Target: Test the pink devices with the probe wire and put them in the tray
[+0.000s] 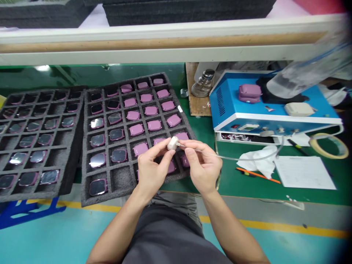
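My left hand (154,167) pinches a small cream watch case (172,143), seen edge-on, between thumb and fingers. In my right hand (205,167) is the end of a thin clear tube (233,158). The tube's tip meets the right side of the cream case; whether it enters the case cannot be made out. From there the tube runs right to the front of a blue machine (220,99). Under both hands lies a dark foam tray (122,178) with pink watch cases (154,125) and dark-screened watch faces (97,160) in its compartments, partly hidden by my hands.
A second foam tray (62,185) stands left. On the blue machine are a pink case (249,93), another cream case (299,109) and a clear cylinder (297,79). A glass bottle (202,86), tissue (260,161), orange stick (258,175), paper (304,172) and tape roll (343,146) lie around it.
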`<state>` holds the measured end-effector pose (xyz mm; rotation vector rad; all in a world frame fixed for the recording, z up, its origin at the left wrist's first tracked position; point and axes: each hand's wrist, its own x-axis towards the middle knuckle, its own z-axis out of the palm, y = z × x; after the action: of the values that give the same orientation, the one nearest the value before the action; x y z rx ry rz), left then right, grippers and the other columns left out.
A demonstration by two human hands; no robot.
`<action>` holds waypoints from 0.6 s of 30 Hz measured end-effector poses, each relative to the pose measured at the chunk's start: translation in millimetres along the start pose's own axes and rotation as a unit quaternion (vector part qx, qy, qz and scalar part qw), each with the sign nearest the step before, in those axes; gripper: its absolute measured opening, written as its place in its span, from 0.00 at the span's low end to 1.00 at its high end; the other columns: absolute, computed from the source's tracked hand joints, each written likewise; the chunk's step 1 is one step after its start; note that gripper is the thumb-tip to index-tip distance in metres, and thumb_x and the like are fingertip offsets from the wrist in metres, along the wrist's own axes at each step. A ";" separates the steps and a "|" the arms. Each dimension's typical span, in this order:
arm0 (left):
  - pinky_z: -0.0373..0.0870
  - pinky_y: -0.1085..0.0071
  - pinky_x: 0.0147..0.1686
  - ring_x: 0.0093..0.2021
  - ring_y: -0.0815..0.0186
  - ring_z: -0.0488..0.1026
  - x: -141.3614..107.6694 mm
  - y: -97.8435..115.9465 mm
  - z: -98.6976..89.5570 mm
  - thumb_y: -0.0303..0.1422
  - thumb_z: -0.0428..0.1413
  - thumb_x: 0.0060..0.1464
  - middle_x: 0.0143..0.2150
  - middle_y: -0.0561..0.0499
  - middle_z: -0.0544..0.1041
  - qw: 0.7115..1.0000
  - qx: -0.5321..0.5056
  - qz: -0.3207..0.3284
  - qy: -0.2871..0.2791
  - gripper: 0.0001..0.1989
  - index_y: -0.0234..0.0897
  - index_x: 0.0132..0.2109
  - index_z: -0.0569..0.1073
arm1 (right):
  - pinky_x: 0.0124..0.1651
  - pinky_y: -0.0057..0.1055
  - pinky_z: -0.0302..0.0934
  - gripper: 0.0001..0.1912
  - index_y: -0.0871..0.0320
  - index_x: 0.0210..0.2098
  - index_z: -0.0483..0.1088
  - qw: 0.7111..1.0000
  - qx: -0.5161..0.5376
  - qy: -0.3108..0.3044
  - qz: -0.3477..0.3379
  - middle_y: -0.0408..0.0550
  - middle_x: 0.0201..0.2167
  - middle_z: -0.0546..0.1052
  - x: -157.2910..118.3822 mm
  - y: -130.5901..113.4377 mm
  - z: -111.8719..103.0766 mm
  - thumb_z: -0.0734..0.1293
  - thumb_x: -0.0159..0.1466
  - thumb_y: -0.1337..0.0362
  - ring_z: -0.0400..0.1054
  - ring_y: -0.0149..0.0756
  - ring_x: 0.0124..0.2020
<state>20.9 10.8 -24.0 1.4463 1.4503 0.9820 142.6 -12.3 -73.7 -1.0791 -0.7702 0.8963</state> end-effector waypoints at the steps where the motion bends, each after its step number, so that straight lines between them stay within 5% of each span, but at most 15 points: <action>1: 0.81 0.66 0.52 0.46 0.61 0.84 0.1 0.3 -0.3 0.30 0.65 0.57 0.50 0.48 0.84 1.000 0.005 0.001 0.000 0.16 0.38 0.53 0.82 | 0.51 0.39 0.76 0.04 0.54 0.40 0.78 1.000 0.001 -0.001 0.001 0.50 0.41 0.82 -0.1 0.0 -0.1 0.69 0.68 0.64 0.79 0.40 0.45; 18: 0.80 0.63 0.54 0.48 0.59 0.83 5.6 -2.9 -3.8 0.34 0.66 0.57 0.52 0.49 0.83 0.999 0.034 0.008 0.005 0.18 0.41 0.54 0.82 | 0.48 0.30 0.75 0.05 0.53 0.40 0.79 0.999 0.048 -0.006 0.000 0.47 0.41 0.82 8.9 -2.1 3.8 0.69 0.68 0.67 0.79 0.35 0.43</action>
<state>16.4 16.4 -25.6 1.5071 1.4933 0.9593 143.7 -3.3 -69.8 -0.9904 -0.7293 0.9319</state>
